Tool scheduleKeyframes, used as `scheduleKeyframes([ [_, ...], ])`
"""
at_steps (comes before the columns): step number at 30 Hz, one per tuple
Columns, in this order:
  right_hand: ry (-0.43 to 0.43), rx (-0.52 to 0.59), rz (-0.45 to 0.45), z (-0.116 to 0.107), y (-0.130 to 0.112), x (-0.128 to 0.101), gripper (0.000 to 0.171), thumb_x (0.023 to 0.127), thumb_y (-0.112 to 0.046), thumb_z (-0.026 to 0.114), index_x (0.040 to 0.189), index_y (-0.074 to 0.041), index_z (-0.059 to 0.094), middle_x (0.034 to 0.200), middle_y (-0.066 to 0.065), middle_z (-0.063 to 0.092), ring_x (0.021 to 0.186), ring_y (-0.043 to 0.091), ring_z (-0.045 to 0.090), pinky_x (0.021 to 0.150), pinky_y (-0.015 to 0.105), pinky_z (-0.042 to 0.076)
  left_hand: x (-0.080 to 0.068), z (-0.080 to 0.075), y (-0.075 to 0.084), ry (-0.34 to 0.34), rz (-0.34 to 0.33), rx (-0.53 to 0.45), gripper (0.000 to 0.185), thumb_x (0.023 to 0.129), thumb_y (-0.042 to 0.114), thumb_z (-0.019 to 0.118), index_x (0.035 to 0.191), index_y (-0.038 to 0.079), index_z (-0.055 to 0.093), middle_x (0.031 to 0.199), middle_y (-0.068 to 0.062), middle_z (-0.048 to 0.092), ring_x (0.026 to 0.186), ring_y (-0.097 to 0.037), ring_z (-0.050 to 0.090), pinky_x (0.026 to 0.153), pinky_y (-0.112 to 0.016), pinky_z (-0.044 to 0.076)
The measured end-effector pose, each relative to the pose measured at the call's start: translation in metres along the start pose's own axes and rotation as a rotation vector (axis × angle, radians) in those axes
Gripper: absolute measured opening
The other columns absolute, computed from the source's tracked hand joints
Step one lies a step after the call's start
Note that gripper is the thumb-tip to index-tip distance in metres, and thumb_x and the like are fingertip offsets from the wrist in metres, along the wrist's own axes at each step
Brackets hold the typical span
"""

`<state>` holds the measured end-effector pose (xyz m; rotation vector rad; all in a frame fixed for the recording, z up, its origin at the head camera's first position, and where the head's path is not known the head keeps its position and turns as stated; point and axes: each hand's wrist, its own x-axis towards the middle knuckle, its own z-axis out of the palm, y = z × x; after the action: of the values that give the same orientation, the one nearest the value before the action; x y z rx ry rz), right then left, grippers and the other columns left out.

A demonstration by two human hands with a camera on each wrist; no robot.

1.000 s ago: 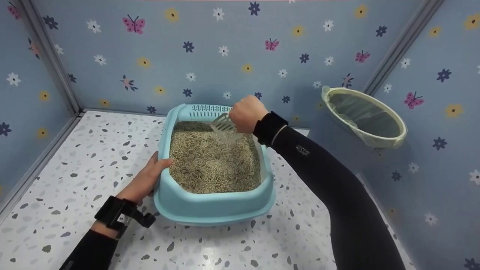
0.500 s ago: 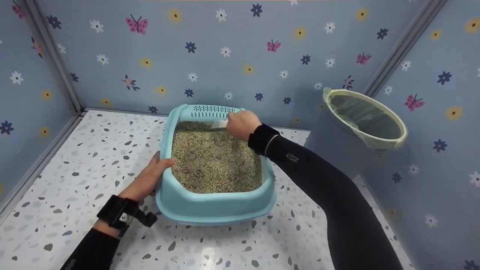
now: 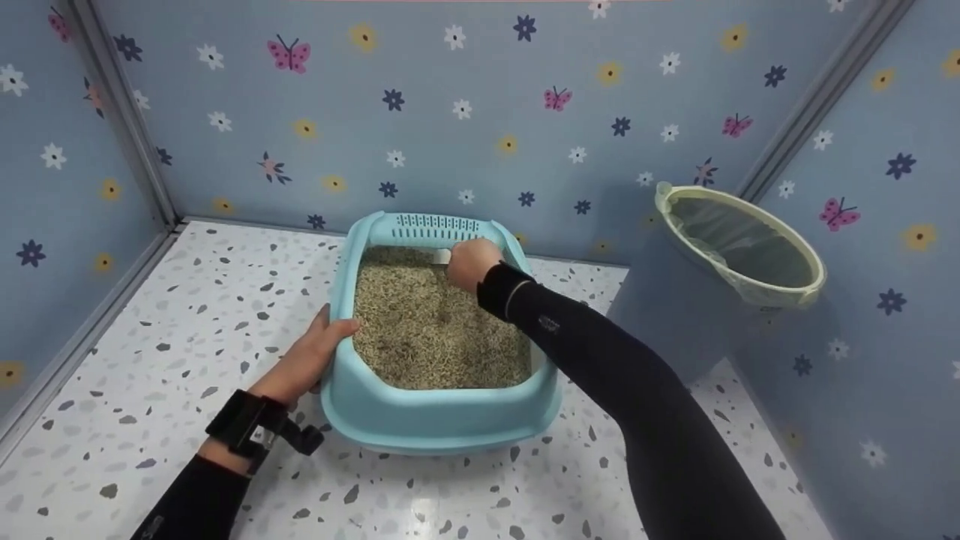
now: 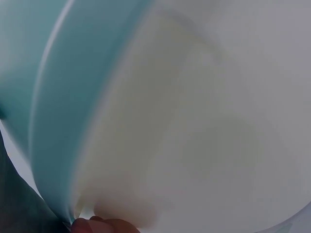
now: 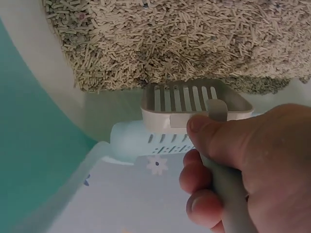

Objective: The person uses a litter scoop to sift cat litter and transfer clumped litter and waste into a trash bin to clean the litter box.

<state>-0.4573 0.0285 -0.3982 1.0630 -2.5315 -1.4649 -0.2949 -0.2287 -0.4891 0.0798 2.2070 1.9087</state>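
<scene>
From the head view I see my left hand (image 3: 315, 356) holding the side rim of the blue litter box (image 3: 442, 416), thumb hooked over the edge. My right hand (image 3: 469, 264) is at the far end of the box, closed around the scoop (image 3: 441, 256), which sits low by the litter (image 3: 435, 330). If I push too hard, I think the box could slide on the speckled surface (image 3: 187, 315), or litter could fly out over the rim. The bin (image 3: 739, 240) is well apart, so bits could fall on the way.

The left wrist view is blurry. I only see the box wall (image 4: 73, 111) and a fingertip (image 4: 92, 225).

The right wrist view shows my fingers (image 5: 228, 141) wrapped round the scoop handle (image 5: 228, 189). The slotted scoop (image 5: 194, 99) looks empty and is just beside the litter (image 5: 184, 39). It might bump the box wall.
</scene>
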Motion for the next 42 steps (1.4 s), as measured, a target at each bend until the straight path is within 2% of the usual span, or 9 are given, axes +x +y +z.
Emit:
scheduleKeyframes([
  [6, 0.008, 0.054, 0.053, 0.021, 0.0, 0.005, 0.056, 0.119, -0.017, 0.055, 0.069, -0.016, 0.031, 0.065, -0.003, 0.027, 0.057, 0.012, 0.021, 0.051, 0.031, 0.023, 0.0, 0.004, 0.001, -0.001, 0.007, -0.007, 0.094, 0.111, 0.057, 0.052, 0.181, 0.027, -0.004, 0.139, -0.035, 0.052, 0.097, -0.037, 0.073, 0.078, -0.055, 0.066],
  [13, -0.028, 0.415, 0.089, 0.01, 0.034, -0.007, 0.047, 0.115, -0.012, 0.06, 0.07, -0.015, 0.046, 0.065, 0.0, 0.042, 0.062, 0.017, 0.038, 0.062, 0.036, 0.041, 0.001, 0.003, 0.002, 0.001, 0.034, -0.014, 0.092, 0.112, 0.054, 0.052, 0.181, 0.027, -0.003, 0.142, -0.037, 0.05, 0.098, -0.038, 0.073, 0.08, -0.056, 0.066],
  [17, -0.128, 0.616, 0.025, 0.001, 0.059, -0.015, 0.041, 0.111, -0.004, 0.059, 0.074, -0.015, 0.043, 0.069, -0.001, 0.032, 0.065, 0.018, 0.029, 0.066, 0.038, 0.034, 0.001, 0.004, 0.003, -0.019, 0.038, -0.027, 0.096, 0.111, 0.055, 0.051, 0.18, 0.027, -0.009, 0.165, -0.037, 0.031, 0.124, -0.047, 0.063, 0.099, -0.06, 0.057],
  [20, -0.179, 0.761, 0.002, 0.002, 0.077, -0.015, 0.041, 0.108, -0.003, 0.058, 0.073, -0.017, 0.042, 0.067, -0.004, 0.031, 0.063, 0.015, 0.027, 0.066, 0.036, 0.03, 0.0, 0.003, 0.004, -0.029, 0.035, -0.026, 0.097, 0.111, 0.055, 0.051, 0.18, 0.026, -0.011, 0.167, -0.033, 0.023, 0.127, -0.046, 0.058, 0.1, -0.056, 0.053],
  [23, -0.167, 0.946, 0.019, 0.008, 0.09, -0.016, 0.036, 0.105, -0.006, 0.064, 0.069, -0.012, 0.058, 0.062, -0.003, 0.049, 0.058, 0.015, 0.037, 0.063, 0.034, 0.035, -0.001, 0.0, 0.005, -0.026, 0.026, -0.02, 0.096, 0.111, 0.055, 0.053, 0.18, 0.026, -0.006, 0.128, -0.031, 0.053, 0.082, -0.03, 0.064, 0.067, -0.039, 0.055],
  [26, -0.128, 1.14, 0.016, 0.02, 0.096, -0.016, 0.03, 0.104, -0.008, 0.068, 0.075, -0.003, 0.075, 0.066, 0.002, 0.063, 0.055, 0.015, 0.044, 0.061, 0.032, 0.04, -0.003, -0.003, 0.004, -0.037, 0.028, -0.007, 0.09, 0.111, 0.054, 0.056, 0.179, 0.022, 0.006, 0.088, -0.016, 0.058, 0.052, -0.015, 0.044, 0.044, -0.028, 0.038],
  [28, -0.12, 1.225, -0.007, 0.029, 0.096, -0.015, 0.029, 0.106, -0.01, 0.068, 0.082, 0.001, 0.081, 0.067, 0.003, 0.063, 0.054, 0.014, 0.043, 0.059, 0.031, 0.04, -0.004, -0.005, 0.004, -0.042, 0.034, 0.004, 0.085, 0.112, 0.051, 0.058, 0.177, 0.019, 0.013, 0.077, -0.011, 0.057, 0.047, -0.011, 0.034, 0.04, -0.026, 0.032],
  [35, -0.179, 1.37, -0.052, 0.051, 0.088, -0.01, 0.03, 0.11, -0.02, 0.069, 0.103, 0.004, 0.085, 0.07, 0.0, 0.065, 0.058, 0.011, 0.048, 0.056, 0.024, 0.043, -0.006, -0.01, 0.002, -0.051, 0.07, 0.02, 0.086, 0.112, 0.046, 0.062, 0.178, 0.015, 0.018, 0.087, -0.02, 0.07, 0.049, -0.016, 0.052, 0.039, -0.027, 0.041],
  [42, -0.185, 1.365, -0.069, 0.051, 0.083, -0.01, 0.036, 0.106, -0.032, 0.08, 0.098, 0.002, 0.085, 0.069, -0.002, 0.061, 0.058, 0.009, 0.047, 0.056, 0.022, 0.042, -0.016, -0.012, 0.003, -0.07, 0.046, 0.003, 0.091, 0.112, 0.042, 0.062, 0.181, 0.015, 0.01, 0.096, -0.025, 0.074, 0.078, -0.042, 0.079, 0.056, -0.057, 0.065],
])
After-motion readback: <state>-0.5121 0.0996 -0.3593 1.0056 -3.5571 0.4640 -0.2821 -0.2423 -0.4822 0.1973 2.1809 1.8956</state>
